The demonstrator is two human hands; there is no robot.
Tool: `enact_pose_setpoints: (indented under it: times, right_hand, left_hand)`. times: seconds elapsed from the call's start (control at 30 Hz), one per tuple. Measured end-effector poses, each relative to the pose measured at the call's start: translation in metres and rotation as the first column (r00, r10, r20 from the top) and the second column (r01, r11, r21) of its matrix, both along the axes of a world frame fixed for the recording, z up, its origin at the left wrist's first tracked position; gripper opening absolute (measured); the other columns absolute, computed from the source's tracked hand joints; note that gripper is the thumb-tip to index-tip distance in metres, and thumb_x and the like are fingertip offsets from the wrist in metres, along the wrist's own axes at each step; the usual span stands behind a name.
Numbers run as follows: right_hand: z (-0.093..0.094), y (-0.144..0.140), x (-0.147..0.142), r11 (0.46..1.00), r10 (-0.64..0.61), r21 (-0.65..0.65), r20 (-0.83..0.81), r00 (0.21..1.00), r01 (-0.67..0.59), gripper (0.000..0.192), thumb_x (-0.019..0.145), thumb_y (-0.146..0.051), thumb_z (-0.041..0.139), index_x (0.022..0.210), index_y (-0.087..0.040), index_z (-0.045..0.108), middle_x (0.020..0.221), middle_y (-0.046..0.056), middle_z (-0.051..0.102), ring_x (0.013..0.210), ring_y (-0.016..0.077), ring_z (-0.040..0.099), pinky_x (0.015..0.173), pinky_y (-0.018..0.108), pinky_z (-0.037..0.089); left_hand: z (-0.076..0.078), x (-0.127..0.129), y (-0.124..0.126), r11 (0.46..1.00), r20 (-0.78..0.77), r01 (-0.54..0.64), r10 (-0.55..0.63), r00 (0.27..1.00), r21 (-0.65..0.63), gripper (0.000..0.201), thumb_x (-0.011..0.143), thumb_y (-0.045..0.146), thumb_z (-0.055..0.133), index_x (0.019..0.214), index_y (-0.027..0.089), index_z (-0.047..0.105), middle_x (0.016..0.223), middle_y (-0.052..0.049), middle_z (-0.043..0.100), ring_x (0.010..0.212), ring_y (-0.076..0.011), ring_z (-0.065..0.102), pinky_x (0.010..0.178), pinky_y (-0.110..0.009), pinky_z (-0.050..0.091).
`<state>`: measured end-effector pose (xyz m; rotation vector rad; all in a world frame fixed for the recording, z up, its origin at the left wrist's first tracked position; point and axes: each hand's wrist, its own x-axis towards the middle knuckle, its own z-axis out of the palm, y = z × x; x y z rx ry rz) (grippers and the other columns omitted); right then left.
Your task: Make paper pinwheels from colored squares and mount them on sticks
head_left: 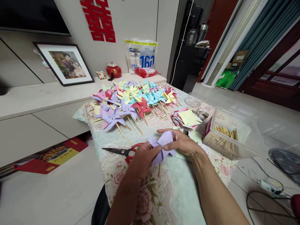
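Note:
Between my two hands is a purple paper pinwheel (166, 139) on a thin wooden stick (159, 170) that points down toward me. My left hand (146, 154) grips its left side, thumb pressed on the folded paper. From the right, my right hand (180, 142) pinches the paper near its centre with the thumb; its other fingers are partly hidden behind. Red-handled scissors (126, 152) lie with spread blades beside my left hand. Beyond my hands, many finished pinwheels (127, 109) in purple, red, yellow and blue lie heaped, sticks toward me.
A stack of cut paper squares (188, 118) lies right of the heap. At the table's right edge stands a clear plastic box (225, 150) of short wooden sticks. A flowered cloth (182, 190) covers the table. Behind are a framed picture (64, 64) and a plastic bag (142, 56).

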<state>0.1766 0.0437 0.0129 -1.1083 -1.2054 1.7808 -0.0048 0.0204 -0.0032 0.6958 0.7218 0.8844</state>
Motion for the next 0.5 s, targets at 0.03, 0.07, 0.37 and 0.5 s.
enact_pose_setpoints:
  times: [0.03,0.07,0.37,0.5]
  right_hand:
    - [0.0,0.0,0.0,1.0,0.0,0.002,-0.008,1.0,0.0,0.072,0.061,-0.012,0.083,0.129,-0.017,0.06,0.083,-0.002,0.07,0.069,0.0134,0.061,0.057,0.022,0.043]
    - [-0.001,0.0,-0.001,1.0,-0.002,0.002,-0.014,1.0,0.002,0.072,0.06,-0.011,0.083,0.128,-0.017,0.061,0.082,-0.002,0.07,0.068,0.0132,0.061,0.057,0.022,0.043]
    - [0.0,0.0,-0.005,1.0,0.0,0.001,-0.018,1.0,0.0,0.075,0.059,-0.015,0.086,0.13,-0.016,0.06,0.089,0.001,0.071,0.074,0.0152,0.062,0.063,0.025,0.045]
    - [0.001,0.0,-0.002,0.996,0.01,0.084,-0.069,0.998,-0.004,0.082,0.066,-0.02,0.086,0.141,-0.02,0.053,0.093,0.0,0.068,0.08,0.0147,0.061,0.07,0.025,0.044]
  left_hand:
    - [0.0,0.0,0.0,1.0,-0.002,0.001,-0.001,1.0,0.004,0.034,0.067,0.033,0.084,0.094,0.014,0.079,0.078,-0.005,0.076,0.073,-0.021,0.069,0.072,-0.03,0.051]
    - [-0.001,0.0,0.0,1.0,-0.01,-0.005,0.005,1.0,0.009,0.033,0.067,0.032,0.084,0.094,0.014,0.079,0.078,-0.005,0.076,0.072,-0.0205,0.068,0.071,-0.029,0.05]
    - [-0.001,-0.004,0.004,0.994,-0.21,-0.057,0.075,0.975,0.09,0.026,0.069,0.029,0.078,0.089,0.013,0.077,0.072,-0.003,0.073,0.065,-0.0175,0.063,0.068,-0.029,0.049]
    - [0.007,-0.017,0.012,0.995,-0.311,0.017,0.016,0.95,0.102,0.023,0.066,0.031,0.077,0.079,0.013,0.074,0.069,-0.003,0.07,0.059,-0.0143,0.058,0.06,-0.025,0.044]
